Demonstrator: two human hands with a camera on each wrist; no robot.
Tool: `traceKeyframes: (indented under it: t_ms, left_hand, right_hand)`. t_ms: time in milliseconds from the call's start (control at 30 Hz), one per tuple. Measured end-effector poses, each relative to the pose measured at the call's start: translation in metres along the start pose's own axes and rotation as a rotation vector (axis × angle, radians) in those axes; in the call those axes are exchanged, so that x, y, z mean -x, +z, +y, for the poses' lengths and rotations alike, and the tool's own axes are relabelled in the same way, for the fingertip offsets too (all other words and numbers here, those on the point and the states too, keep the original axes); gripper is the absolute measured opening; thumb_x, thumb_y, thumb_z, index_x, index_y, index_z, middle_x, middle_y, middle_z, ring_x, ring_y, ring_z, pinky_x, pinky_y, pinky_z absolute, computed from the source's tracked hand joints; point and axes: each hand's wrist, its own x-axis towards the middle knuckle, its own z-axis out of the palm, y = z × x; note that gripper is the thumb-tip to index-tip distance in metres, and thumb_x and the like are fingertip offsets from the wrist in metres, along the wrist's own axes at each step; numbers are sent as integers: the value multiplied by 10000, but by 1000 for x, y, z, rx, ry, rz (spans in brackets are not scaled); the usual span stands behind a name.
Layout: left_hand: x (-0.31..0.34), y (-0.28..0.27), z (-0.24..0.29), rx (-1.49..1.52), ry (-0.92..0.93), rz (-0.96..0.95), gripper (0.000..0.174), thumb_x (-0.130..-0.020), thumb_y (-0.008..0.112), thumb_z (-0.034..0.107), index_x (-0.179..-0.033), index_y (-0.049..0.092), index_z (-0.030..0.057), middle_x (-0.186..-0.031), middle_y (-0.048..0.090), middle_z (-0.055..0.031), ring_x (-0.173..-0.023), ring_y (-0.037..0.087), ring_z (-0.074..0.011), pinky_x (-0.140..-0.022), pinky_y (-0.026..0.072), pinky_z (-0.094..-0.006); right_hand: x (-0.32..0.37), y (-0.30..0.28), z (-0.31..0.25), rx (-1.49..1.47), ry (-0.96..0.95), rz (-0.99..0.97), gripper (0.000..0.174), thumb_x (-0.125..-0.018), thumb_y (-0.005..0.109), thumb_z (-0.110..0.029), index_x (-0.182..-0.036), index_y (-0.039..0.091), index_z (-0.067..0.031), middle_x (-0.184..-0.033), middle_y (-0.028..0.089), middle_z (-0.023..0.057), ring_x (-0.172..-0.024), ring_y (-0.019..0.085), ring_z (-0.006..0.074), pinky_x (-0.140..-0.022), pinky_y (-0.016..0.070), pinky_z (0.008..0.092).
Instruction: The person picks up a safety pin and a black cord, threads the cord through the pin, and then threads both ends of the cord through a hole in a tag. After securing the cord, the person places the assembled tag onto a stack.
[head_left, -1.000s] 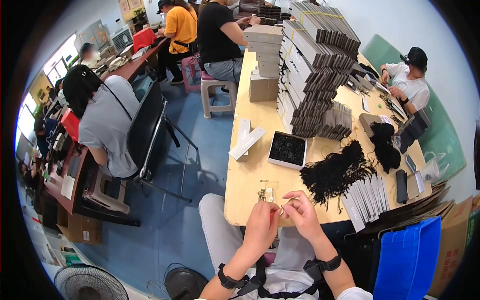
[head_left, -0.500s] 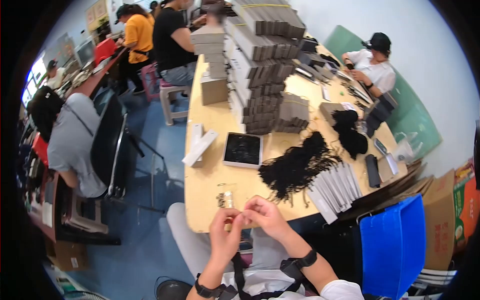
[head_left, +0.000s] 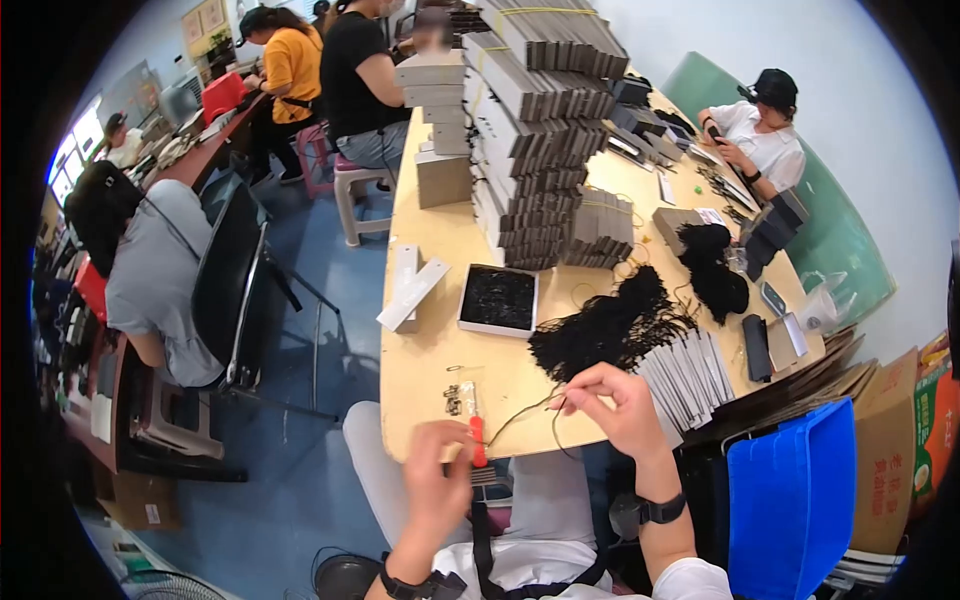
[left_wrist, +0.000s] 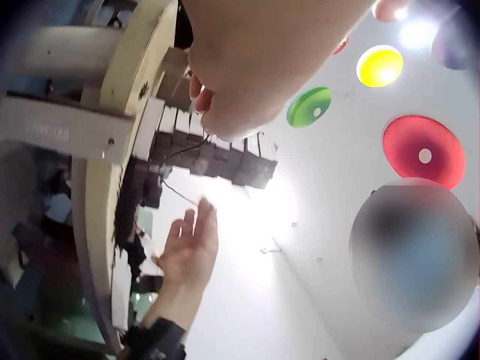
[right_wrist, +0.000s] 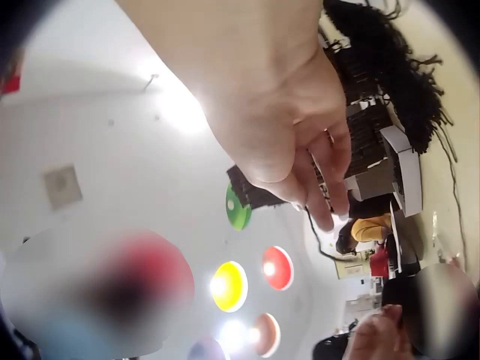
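Black and thin, a string [head_left: 522,412] in the air between the two hands, near the front edge of the table [head_left: 415,362]. Likely very light, soft and bendy, not easy to break, but quick to twist or slip away. Best held close to an end, in a small pinch.

On one side, pinched by thumb and first finger of the right hand [head_left: 618,412], other fingers loosely bent. Below those tips, a loose bit hanging down. On the other side, running toward the left hand [head_left: 437,485], fingers part bent and blurry; cannot tell about any grip there. Right beside the left fingers, a red thing [head_left: 478,442], held or not held, hard to say.

Just ahead of the left hand, little metal bits [head_left: 453,401]. Beyond the right hand, a big pile of black strings [head_left: 610,332]; to the right of that hand, pale strips [head_left: 695,370]. Farther ahead of both hands, a box [head_left: 490,327] of black stuff and tall stacks of grey card [head_left: 540,140].

From the left wrist, a clear bend in the string and round coloured shapes [left_wrist: 309,106] up high, not in the head view. Metal bits plain only from the head.
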Motion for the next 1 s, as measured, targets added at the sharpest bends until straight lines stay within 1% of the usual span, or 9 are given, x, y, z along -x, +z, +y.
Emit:
traceKeyframes:
  t_ms: [67, 133, 300, 533, 600, 667, 733, 867, 1000]
  left_hand:
    - [11, 8, 12, 331, -98, -208, 42, -869, 588, 20, -884, 553, 2, -1041, 615, -130, -953, 570, -198, -828, 450, -307]
    - [18, 23, 22, 726, -226, -281, 46, -905, 570, 38, -923, 555, -2, -1149, 596, -135, -1007, 564, -175, -888, 435, -317]
    - [14, 38, 23, 1446, -759, -267, 71, -938, 541, 72, -990, 571, 35, -1178, 576, -114, -1065, 545, -169, -961, 418, -334]
    - [10, 39, 22, 1374, -741, -117, 57, -927, 557, 56, -959, 581, 15, -1024, 613, -92, -1004, 563, -166, -898, 439, -310]
    - [11, 42, 23, 1328, -698, -119, 44, -916, 562, 34, -948, 583, 12, -987, 615, -91, -971, 572, -163, -875, 444, -307]
    - [13, 46, 23, 1143, -455, -102, 49, -910, 552, 12, -947, 583, 8, -964, 611, -93, -934, 585, -167, -854, 454, -306]
    - [15, 47, 29, 1097, -464, -165, 64, -893, 555, -21, -945, 590, -5, -953, 607, -94, -909, 590, -167, -841, 463, -302]
    - [19, 57, 42, 850, -351, -516, 70, -861, 600, -49, -931, 604, -40, -954, 608, -104, -919, 586, -164, -861, 460, -292]
    - [29, 68, 50, 643, -228, -605, 74, -866, 616, -17, -934, 607, -45, -955, 611, -103, -923, 583, -155, -849, 452, -283]
  right_hand:
    - [1, 17, -10, 94, -86, 62, 115, -843, 676, -74, -861, 620, 24, -810, 679, 88, -764, 649, 140, -642, 508, 259]
    - [1, 21, -17, 565, -352, 64, 72, -773, 707, -39, -793, 643, -13, -728, 632, 87, -654, 600, 181, -587, 476, 282]
    - [12, 29, -10, 522, -447, 164, 145, -679, 769, -60, -779, 665, -45, -710, 567, 68, -634, 565, 233, -550, 449, 318]
    - [40, 26, 8, 488, -345, 160, 175, -674, 794, -66, -723, 627, -47, -718, 572, 71, -614, 536, 198, -534, 420, 285]
    - [47, 20, 12, 442, -334, -35, 193, -695, 784, -124, -732, 613, -44, -720, 579, 65, -660, 557, 238, -591, 456, 319]
    - [57, 12, 22, 340, -234, -110, 173, -743, 757, -129, -762, 611, -38, -763, 582, 49, -687, 555, 199, -615, 450, 291]
    - [64, 4, 31, 37, -70, -256, 160, -773, 736, -101, -865, 630, -23, -852, 591, 44, -736, 560, 127, -621, 432, 231]
    - [73, -6, 37, -513, 57, -20, 163, -839, 666, -52, -989, 647, 9, -941, 588, 44, -870, 545, 98, -709, 428, 217]
    - [78, -14, 42, -513, 32, -64, 114, -851, 643, -10, -948, 641, 49, -932, 600, 43, -722, 560, 81, -586, 427, 193]
